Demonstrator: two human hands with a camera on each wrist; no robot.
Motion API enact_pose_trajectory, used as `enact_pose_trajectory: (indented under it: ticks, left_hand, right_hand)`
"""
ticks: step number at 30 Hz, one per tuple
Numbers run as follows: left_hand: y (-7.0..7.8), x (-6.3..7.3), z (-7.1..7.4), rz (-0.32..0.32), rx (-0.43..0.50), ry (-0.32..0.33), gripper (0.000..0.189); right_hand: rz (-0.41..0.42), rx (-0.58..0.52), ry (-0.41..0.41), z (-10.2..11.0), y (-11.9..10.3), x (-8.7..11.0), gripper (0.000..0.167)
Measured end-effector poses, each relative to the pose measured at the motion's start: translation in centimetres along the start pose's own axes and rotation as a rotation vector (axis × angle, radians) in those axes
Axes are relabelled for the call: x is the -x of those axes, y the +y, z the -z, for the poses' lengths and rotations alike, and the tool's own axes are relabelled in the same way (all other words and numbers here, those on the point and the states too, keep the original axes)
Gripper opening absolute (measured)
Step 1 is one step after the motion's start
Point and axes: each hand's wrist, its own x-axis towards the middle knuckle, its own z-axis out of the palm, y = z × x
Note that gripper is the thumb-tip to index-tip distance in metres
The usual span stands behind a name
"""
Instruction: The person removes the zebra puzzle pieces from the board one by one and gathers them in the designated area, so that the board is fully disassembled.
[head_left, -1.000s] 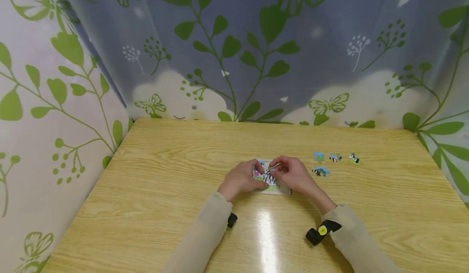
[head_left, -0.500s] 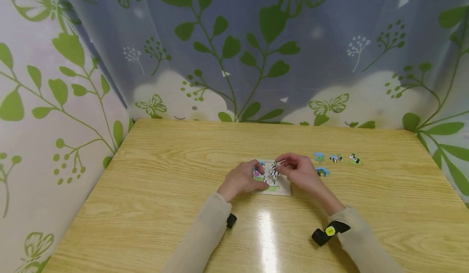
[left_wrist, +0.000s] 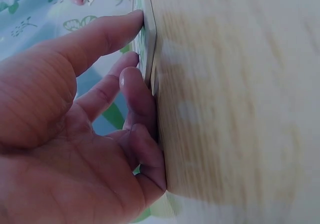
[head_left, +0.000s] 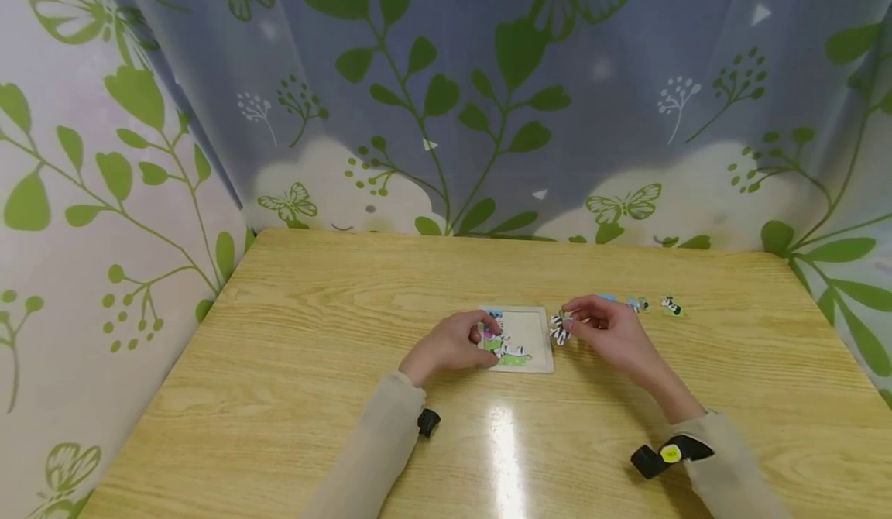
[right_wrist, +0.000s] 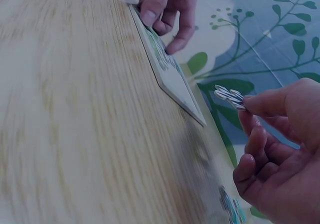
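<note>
Loose pieces (head_left: 639, 303) lie just beyond our right hand (head_left: 613, 335), whose fingers (right_wrist: 265, 104) pinch a zebra piece (head_left: 560, 331). Our left hand (head_left: 449, 342) fingers (left_wrist: 107, 34) press the puzzle board (head_left: 530, 341) on the worktop (head_left: 279, 364). We read no writing.

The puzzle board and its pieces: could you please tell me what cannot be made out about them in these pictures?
- Puzzle board: in the head view the left hand covers its left part, so the pieces there are partly hidden.
- Striped piece: pinched by the right hand; its picture is too small, and edge-on in the right wrist view.
- Loose pieces: tiny in the head view; the right hand hides some.
</note>
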Motion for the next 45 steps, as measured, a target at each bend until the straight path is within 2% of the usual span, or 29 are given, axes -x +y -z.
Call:
enact_pose_trajectory:
  ticks: [14, 24, 31, 45]
  left_hand:
    - [-0.4, 0.3, -0.1, 0.009, 0.012, 0.013, 0.034]
    - [-0.4, 0.3, 0.1, 0.012, 0.011, 0.009, 0.033]
    - [-0.6, 0.1, 0.1, 0.003, 0.024, 0.006, 0.033]
    - [-0.5, 0.0, 0.1, -0.006, 0.013, 0.01, 0.034]
  right_hand:
    - [0.019, 0.05, 0.064, 4.0, 2.7, 2.5, 0.028]
    - [-0.008, 0.187, 0.102, 6.6, 4.4, 3.4, 0.026]
    - [0.021, 0.272, 0.135, 7.7, 5.3, 3.3, 0.022]
    - [-0.03, 0.386, 0.145, 8.5, 6.3, 2.2, 0.023]
